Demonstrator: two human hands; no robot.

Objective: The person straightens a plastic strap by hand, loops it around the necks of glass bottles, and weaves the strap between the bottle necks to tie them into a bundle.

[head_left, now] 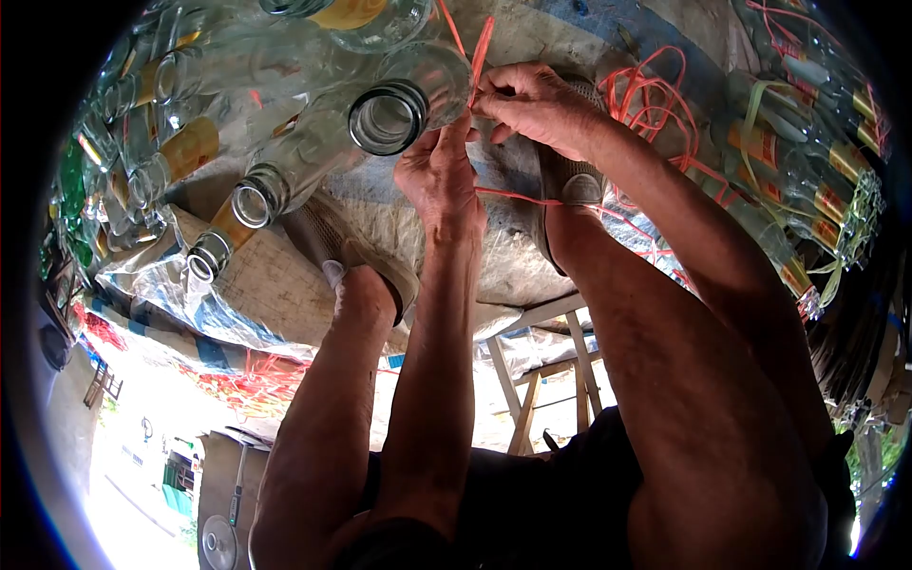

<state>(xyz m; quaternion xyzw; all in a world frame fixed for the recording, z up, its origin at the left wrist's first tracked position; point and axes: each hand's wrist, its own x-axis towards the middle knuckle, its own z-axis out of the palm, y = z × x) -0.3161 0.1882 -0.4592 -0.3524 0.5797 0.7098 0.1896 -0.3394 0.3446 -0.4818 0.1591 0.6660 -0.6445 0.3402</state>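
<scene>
Clear glass bottles lie in a bundle at the upper left, the nearest bottle (418, 87) with its wide mouth facing me. A red plastic string (482, 55) rises beside that bottle, between my two hands. My left hand (439, 176) is just below the bottle's mouth, its thumb and fingers pinched at the string. Close by on the right, my right hand (537, 106) has its fingers closed together at the same string. Another strand of red string (518, 197) runs right from near my left wrist. The string between the fingertips is partly hidden.
A tangle of red string (655, 104) lies right of my right hand. More tied bottles (788, 171) lie at the far right. My shoes (366, 252) rest on a dirty sheet (513, 242). A wooden stool frame (532, 380) stands underneath, and loose red string (252, 385) is at lower left.
</scene>
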